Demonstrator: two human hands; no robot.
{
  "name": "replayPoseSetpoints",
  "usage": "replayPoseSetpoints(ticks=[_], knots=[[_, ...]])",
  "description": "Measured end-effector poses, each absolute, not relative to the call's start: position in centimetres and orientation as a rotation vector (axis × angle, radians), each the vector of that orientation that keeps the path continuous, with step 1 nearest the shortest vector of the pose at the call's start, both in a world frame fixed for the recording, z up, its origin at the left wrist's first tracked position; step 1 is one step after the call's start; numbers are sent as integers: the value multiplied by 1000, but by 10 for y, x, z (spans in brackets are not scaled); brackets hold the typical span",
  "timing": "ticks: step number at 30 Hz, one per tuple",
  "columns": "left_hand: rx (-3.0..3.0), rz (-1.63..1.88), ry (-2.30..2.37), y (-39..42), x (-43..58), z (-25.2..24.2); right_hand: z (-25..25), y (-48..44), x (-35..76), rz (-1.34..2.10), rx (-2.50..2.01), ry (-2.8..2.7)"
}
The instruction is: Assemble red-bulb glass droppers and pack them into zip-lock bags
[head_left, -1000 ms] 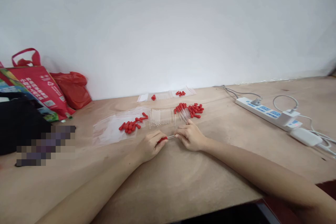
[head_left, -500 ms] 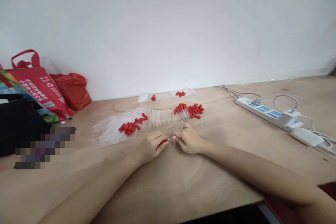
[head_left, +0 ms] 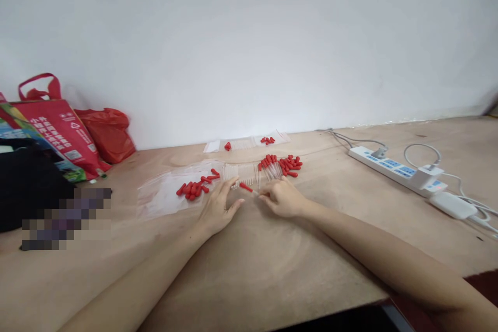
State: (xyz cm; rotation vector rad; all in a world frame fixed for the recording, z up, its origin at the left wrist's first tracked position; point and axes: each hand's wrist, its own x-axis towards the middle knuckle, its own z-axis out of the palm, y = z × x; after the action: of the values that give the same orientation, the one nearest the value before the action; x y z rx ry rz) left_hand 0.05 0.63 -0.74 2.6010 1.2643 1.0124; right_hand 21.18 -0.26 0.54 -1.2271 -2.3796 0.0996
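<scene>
Now that the left hand [head_left: 218, 208] has let go and opened near the clear tubes [head_left: 241, 172], only the right hand [head_left: 283, 198] pinches the red-capped tube [head_left: 246, 187] between both hands; its cap seems on.

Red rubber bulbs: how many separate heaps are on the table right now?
4 heaps: one on the clear bag beyond the left hand, one beyond the right hand, two small ones near the wall. A single bulb also sits on the dropper in that hand.
</scene>
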Motion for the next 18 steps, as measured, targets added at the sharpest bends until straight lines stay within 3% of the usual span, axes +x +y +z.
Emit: replayPoseSetpoints(ticks=[6,18], knots=[[2599,904,1312,11,-4,-9,4,45,201,202,-1655,-1889],[2595,845,1331,8,-4,-9,4,79,185,93,-1969,-1838]])
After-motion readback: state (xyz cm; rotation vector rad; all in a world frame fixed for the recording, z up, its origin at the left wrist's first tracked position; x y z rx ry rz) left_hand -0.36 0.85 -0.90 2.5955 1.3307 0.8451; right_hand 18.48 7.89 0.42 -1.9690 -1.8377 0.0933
